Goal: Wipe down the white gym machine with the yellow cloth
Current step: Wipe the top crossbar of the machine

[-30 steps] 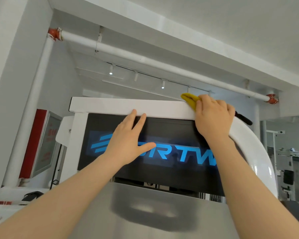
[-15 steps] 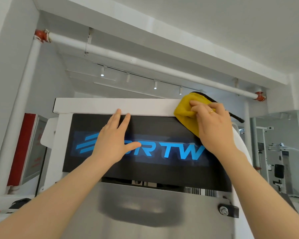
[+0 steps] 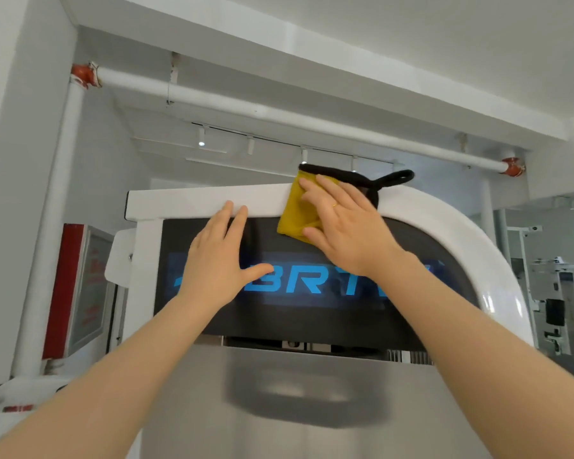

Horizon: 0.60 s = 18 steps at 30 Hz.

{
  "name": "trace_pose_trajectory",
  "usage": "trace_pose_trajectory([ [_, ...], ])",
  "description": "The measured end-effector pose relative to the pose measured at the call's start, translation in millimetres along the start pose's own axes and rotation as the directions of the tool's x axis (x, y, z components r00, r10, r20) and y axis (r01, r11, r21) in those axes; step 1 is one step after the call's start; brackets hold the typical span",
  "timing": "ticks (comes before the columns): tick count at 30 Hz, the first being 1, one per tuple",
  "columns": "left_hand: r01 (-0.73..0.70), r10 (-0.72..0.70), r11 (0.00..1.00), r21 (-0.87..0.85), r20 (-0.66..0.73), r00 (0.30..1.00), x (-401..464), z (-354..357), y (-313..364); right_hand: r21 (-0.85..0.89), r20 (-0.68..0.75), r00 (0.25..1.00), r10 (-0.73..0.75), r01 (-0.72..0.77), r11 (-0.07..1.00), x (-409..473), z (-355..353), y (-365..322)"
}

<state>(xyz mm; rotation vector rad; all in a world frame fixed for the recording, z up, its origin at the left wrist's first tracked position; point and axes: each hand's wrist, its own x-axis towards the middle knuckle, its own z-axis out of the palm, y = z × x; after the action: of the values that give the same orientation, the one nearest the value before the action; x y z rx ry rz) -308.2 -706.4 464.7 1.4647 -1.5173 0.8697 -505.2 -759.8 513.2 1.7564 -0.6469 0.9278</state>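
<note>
The white gym machine (image 3: 193, 203) fills the middle of the view, with a flat white top beam, a curved white right shoulder and a black panel (image 3: 312, 313) bearing blue letters. My right hand (image 3: 345, 226) presses the yellow cloth (image 3: 295, 213) flat against the front of the top beam; the cloth has a black edge and a black loop sticking out to the right. My left hand (image 3: 219, 260) lies flat with fingers spread on the black panel, its fingertips touching the beam's lower edge.
A brushed metal cover (image 3: 279, 409) sits below the black panel. A white pipe with red joints (image 3: 279, 114) runs overhead. A red-framed cabinet (image 3: 77, 286) stands at the left, and more white gym equipment (image 3: 557, 293) stands at the right.
My right hand has slid the yellow cloth leftward along the top beam and down onto its front face, showing more cloth. My left hand has stayed on the panel.
</note>
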Motion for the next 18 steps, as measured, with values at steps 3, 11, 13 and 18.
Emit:
trace_pose_trajectory([
  [3, 0.086, -0.086, 0.996, 0.005, -0.014, 0.996, -4, -1, -35, -0.101, -0.015, 0.994, 0.111, -0.112, 0.988, 5, 7, -13],
  [11, 0.206, -0.203, 0.978, -0.023, 0.08, 0.976, -17, 5, -107, -0.025, 0.076, 0.996, 0.051, -0.05, 0.998, 92, 36, -114],
  [13, 0.163, -0.157, 0.985, -0.061, 0.092, 0.983, -22, 7, -113, 0.001, 0.126, 0.991, -0.047, 0.047, 0.999, 111, 44, -141],
  [18, 0.128, -0.124, 0.992, -0.019, 0.148, 0.981, -31, 7, -124, 0.008, 0.175, 0.975, -0.134, 0.134, 0.991, 123, 42, -140],
])
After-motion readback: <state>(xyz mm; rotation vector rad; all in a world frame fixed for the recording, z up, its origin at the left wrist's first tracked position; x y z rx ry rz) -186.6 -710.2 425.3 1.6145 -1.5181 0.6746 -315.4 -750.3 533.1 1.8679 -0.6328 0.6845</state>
